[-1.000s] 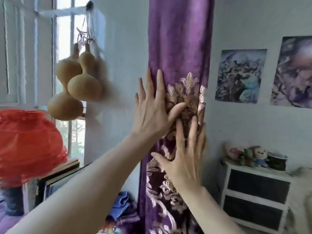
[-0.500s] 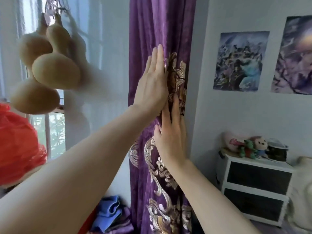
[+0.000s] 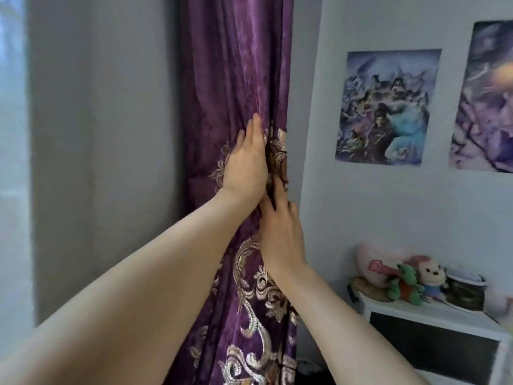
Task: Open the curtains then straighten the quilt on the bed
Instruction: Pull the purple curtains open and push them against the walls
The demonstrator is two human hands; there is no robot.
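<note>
The purple curtain (image 3: 236,87) hangs gathered into a narrow column of folds against the corner where the window wall meets the right-hand wall, so the first part of the task looks close to finished, at least for this panel. The left hand (image 3: 245,165) lies flat on the bunched fabric with its fingers straight and close together, pressing the folds toward the corner; it grips nothing. Just below it, and touching it at the wrist, the right hand (image 3: 280,232) also rests against the cloth with its fingers loosely spread, the fingertips tucked at the gold embroidery; whether they pinch a fold cannot be told. To the left of the curtain a pale strip of bright window (image 3: 11,162) shows at the edge of the view, with bare grey wall between it and the fabric. Whether a second panel exists or is drawn back cannot be seen. Neither the bed nor the quilt is in view, so that second part appears wholly undone. On the right, posters (image 3: 388,107) hang on the wall above a white cabinet (image 3: 433,323) carrying plush toys (image 3: 408,279).
</note>
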